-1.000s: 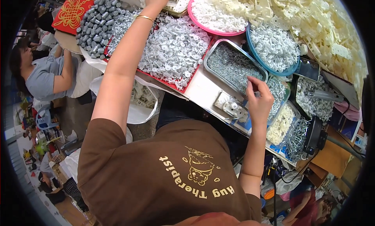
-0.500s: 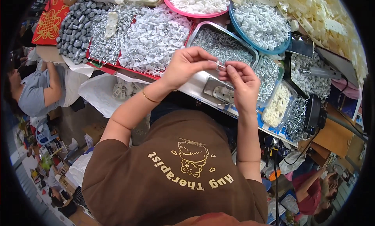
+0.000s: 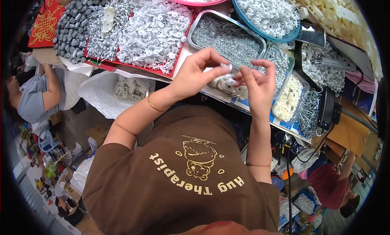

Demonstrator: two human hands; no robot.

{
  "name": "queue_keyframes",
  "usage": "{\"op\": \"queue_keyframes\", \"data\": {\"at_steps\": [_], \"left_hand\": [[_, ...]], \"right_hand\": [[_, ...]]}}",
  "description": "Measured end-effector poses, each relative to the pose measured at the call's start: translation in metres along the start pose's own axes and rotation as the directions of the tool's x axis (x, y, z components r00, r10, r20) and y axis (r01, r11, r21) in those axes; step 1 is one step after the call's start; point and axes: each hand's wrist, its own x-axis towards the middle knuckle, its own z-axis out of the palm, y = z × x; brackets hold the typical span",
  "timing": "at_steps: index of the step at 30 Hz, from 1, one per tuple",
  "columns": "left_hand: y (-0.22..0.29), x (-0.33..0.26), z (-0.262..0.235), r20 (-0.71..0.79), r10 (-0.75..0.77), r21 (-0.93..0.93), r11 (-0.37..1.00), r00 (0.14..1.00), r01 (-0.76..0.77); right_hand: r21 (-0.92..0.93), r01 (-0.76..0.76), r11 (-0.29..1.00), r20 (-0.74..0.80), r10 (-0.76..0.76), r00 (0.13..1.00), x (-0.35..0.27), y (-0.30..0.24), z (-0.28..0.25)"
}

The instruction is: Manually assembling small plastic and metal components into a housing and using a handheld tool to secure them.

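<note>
My left hand pinches a small white plastic piece between thumb and fingertips, over the table's near edge. Close on its right, my right hand has its forefinger raised away from the thumb and the other fingers loosely curled. I make out nothing held in it. Under the hands lies a small holder with round white pieces, partly covered by the fingers. Just beyond, a metal tray is full of small silver screws.
A red tray of white disc-headed parts lies left, beside grey cylinders. A blue basin of white parts stands behind right. Rightward are a clear tub of cream pieces and a black device. A white bag hangs below left.
My hands have drawn apart, and the right forefinger has lifted from the thumb. The white piece stays in my left hand. The view has shifted slightly, so the trays sit higher.
</note>
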Motion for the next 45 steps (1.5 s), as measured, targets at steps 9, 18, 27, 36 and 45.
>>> {"op": "queue_keyframes", "data": {"at_steps": [9, 18, 27, 36, 45], "left_hand": [[-0.035, -0.023, -0.006, 0.569, 0.448, 0.791, -0.071, 0.69, -0.607], [-0.023, -0.016, 0.004, 0.28, 0.358, 0.888, 0.256, 0.891, -0.382], [0.001, -0.011, -0.023, 0.27, 0.379, 0.907, 0.207, 0.885, -0.366], [0.098, 0.013, -0.247, 0.16, 0.628, 0.764, -0.568, 0.762, 0.307], [0.09, 0.015, -0.261, 0.048, 0.717, 0.963, -0.218, 0.695, 0.158]], "right_hand": [[-0.763, 0.395, 0.511, 0.249, -0.332, 0.91, -0.014, 0.005, -0.013], [-0.892, 0.398, 0.214, 0.375, -0.14, 0.916, -0.011, -0.009, 0.001], [-0.842, 0.463, 0.278, 0.458, -0.085, 0.885, -0.007, -0.012, -0.015], [-0.811, 0.26, 0.525, 0.062, -0.364, 0.929, -0.007, -0.006, -0.039], [-0.898, -0.34, 0.28, -0.439, -0.628, 0.642, 0.039, -0.067, -0.188]]}}
